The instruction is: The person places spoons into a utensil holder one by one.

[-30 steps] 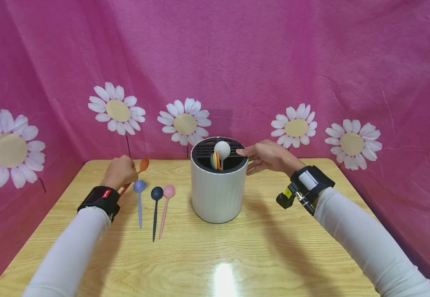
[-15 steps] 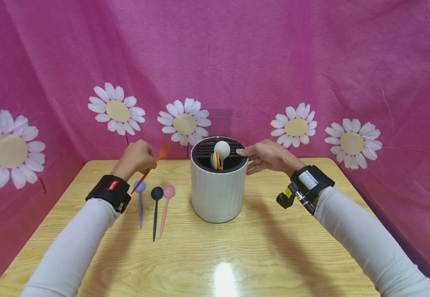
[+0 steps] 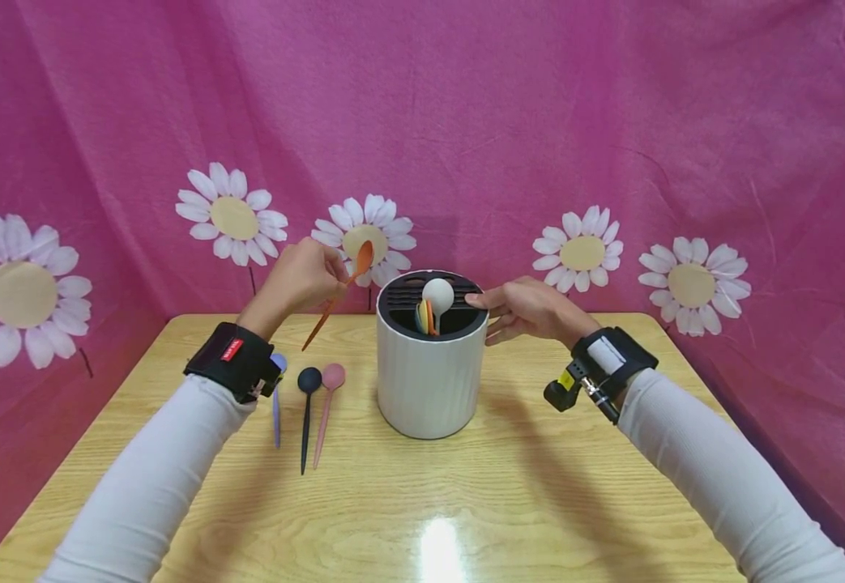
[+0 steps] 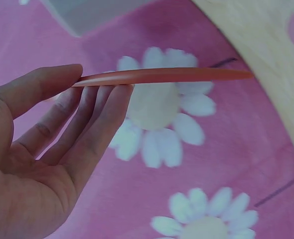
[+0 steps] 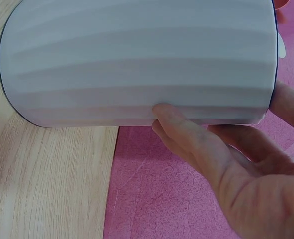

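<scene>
In the head view my left hand (image 3: 300,279) pinches an orange spoon (image 3: 364,259) by its handle, above the table and left of the holder. The spoon's bowl points up and its handle slants down to the left. The left wrist view shows the thumb and fingertips on the spoon's orange handle (image 4: 162,75). A white ribbed utensil holder (image 3: 429,389) with a black slotted top stands upright. My right hand (image 3: 531,308) grips its right side, thumb on the rim and fingers against the outer wall (image 5: 137,74). A white spoon (image 3: 437,295) and several coloured utensils (image 3: 424,316) stand inside the holder.
On the wooden table (image 3: 364,518), left of the holder, lie a purple spoon (image 3: 276,417), partly behind the left wrist strap, a dark blue spoon (image 3: 309,380) and a pink spoon (image 3: 333,376). A pink flowered cloth (image 3: 466,121) hangs behind and at both sides.
My left hand has lifted the orange spoon off the table's left side and carried it up and right towards the holder. The right hand and the holder stay in place.
</scene>
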Motion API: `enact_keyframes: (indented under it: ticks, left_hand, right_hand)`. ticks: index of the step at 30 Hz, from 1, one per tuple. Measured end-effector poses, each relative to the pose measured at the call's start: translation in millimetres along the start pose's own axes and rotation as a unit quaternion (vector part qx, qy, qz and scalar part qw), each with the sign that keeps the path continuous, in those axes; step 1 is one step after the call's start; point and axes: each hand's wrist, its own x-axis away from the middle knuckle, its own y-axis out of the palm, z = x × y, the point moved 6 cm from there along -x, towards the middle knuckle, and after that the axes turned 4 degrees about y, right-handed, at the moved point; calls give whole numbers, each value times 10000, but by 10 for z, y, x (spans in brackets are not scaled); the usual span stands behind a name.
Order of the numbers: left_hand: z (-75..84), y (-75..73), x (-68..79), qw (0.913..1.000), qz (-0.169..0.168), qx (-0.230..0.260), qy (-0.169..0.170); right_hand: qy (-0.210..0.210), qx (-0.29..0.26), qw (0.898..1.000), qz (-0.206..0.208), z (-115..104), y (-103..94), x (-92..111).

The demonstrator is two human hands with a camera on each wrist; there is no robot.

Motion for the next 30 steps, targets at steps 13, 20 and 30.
enact_keyframes:
  ticks: [13,20,30]
  left_hand:
    - [585,-279,18,9919,715,984,363]
    - [787,-351,70,9835,982,1401,585]
    - [925,-250,90,9752,1054,1823,675]
  right_hand:
    - [-57,29,10000,-15,3,-8,-2]
    - [-65,34,10000,-1,2,-9,3]
    - [-82,9,10000,7,4,-9,4]
